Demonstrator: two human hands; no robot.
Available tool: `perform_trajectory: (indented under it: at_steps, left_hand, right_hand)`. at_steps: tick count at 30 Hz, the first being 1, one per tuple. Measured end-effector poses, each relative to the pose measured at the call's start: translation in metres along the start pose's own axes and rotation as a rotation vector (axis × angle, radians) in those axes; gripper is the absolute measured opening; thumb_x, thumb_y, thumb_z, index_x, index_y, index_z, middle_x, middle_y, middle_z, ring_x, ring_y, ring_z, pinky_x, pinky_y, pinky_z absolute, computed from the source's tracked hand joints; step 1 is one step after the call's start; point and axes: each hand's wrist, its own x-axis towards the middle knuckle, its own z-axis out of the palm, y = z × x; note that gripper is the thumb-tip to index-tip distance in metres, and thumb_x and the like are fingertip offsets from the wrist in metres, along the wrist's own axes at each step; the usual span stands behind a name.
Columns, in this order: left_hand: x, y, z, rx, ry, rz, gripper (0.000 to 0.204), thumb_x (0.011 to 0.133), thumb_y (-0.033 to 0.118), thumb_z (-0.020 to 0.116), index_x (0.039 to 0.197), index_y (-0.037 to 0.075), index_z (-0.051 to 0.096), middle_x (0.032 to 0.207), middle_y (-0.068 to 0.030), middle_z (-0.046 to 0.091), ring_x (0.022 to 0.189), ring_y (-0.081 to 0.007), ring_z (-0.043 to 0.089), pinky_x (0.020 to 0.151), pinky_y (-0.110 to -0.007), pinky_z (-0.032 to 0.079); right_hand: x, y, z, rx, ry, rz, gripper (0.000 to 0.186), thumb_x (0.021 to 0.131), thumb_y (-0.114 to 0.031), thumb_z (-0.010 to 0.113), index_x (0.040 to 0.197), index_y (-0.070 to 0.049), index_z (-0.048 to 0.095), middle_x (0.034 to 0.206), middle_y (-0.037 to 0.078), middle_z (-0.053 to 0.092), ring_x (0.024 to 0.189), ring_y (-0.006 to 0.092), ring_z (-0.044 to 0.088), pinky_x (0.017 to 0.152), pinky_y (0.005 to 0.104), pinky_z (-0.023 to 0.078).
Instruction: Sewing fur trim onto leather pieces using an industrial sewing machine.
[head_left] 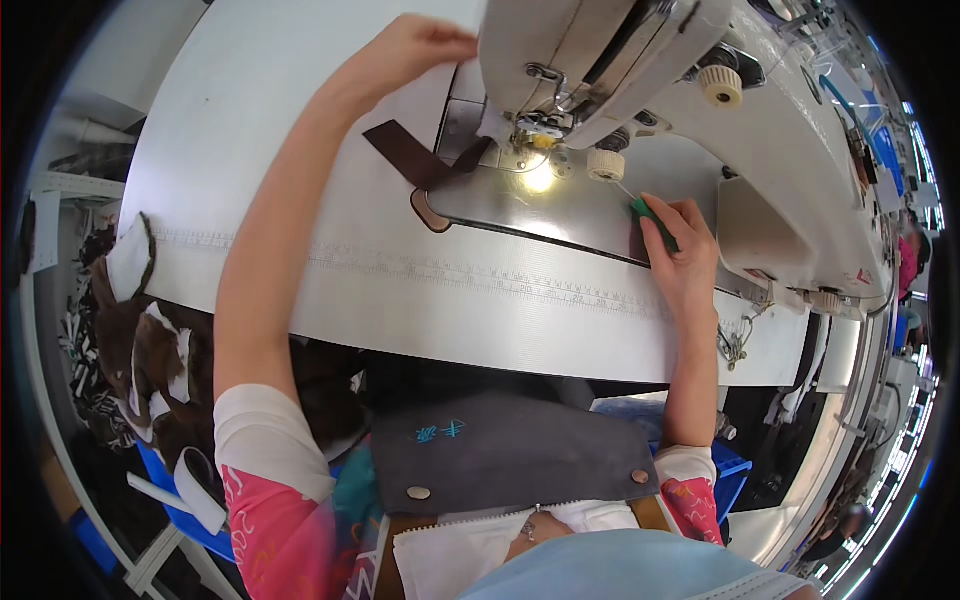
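Observation:
My left hand is raised at the left side of the sewing machine head. Its fingers are curled together, and the machine edge hides their tips, so anything in them cannot be made out. My right hand grips a green-handled tool with a thin metal shaft pointing toward the needle area. A dark brown strip lies bent on the left of the machine bed, one end reaching close to the presser foot. The lamp lights the metal bed plate beneath the needle.
A printed ruler scale crosses the white table. Brown and white furry pieces hang at the left edge. A blue crate stands below at right. The machine arm rises along the right.

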Motion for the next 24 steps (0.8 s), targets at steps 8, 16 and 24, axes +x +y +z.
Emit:
perform_trajectory:
  at_steps: [8, 16, 24]
  left_hand:
    - [0.090, -0.022, 0.044, -0.447, 0.561, 0.080, 0.019, 0.088, 0.016, 0.061, 0.100, 0.002, 0.060, 0.080, -0.0071, 0.062, 0.070, -0.0139, 0.058, 0.064, -0.027, 0.048]
    - [-0.059, -0.017, -0.130, -0.537, 0.643, 0.145, 0.020, 0.091, 0.023, 0.061, 0.085, 0.003, 0.060, 0.064, -0.0033, 0.057, 0.052, -0.0111, 0.054, 0.049, -0.025, 0.046]
    - [-0.540, 0.022, -0.117, -0.035, 1.182, -0.586, 0.039, 0.094, 0.032, 0.054, 0.123, 0.006, 0.058, 0.066, 0.0057, 0.050, 0.055, -0.0018, 0.043, 0.050, -0.016, 0.032]
  right_hand:
    - [0.005, 0.002, 0.006, -0.046, 0.027, -0.079, 0.026, 0.082, -0.008, 0.066, 0.108, -0.010, 0.067, 0.087, 0.009, 0.059, 0.070, 0.0230, 0.060, 0.062, 0.0317, 0.049]
    - [-0.003, 0.002, 0.011, -0.114, 0.045, -0.117, 0.027, 0.085, -0.009, 0.063, 0.111, -0.010, 0.066, 0.094, 0.009, 0.060, 0.077, 0.0235, 0.061, 0.068, 0.0318, 0.049]
    - [-0.008, 0.024, 0.005, -0.257, -0.004, -0.156, 0.027, 0.089, -0.012, 0.056, 0.115, -0.008, 0.063, 0.103, 0.012, 0.060, 0.093, 0.0303, 0.059, 0.079, 0.0377, 0.047]
